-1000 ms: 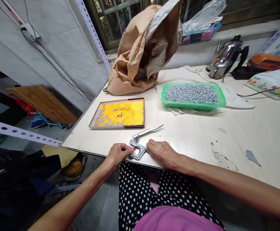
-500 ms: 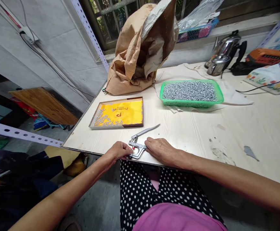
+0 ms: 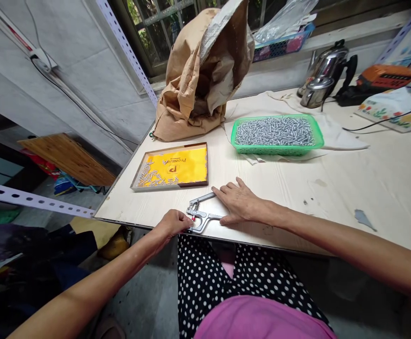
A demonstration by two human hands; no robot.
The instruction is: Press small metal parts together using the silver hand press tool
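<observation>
Near the table's front edge lies a pair of grey metal press pliers point(image 3: 202, 217) with a spring between its handles and a small red part at the jaw. My right hand point(image 3: 242, 203) spans the two handles, fingers over the upper one and thumb at the lower one. At the jaw end my left hand point(image 3: 173, 222) is closed in a pinch; what its fingertips hold is too small to make out. Behind the pliers sits a shallow box point(image 3: 172, 187) with a yellow lining and several small metal pins in its left part.
A green basket point(image 3: 278, 149) full of small metal pins stands on a cloth. Behind the box is a large open brown paper bag point(image 3: 191, 108). At the back right are a steel kettle point(image 3: 329, 66), an orange-and-black device point(image 3: 385, 77) and a flowered packet point(image 3: 389, 113).
My right hand has shifted from the lower handle to span both handles, its fingers spread further. The upper handle sits lower, nearer the other one. My left hand stays at the jaw.
</observation>
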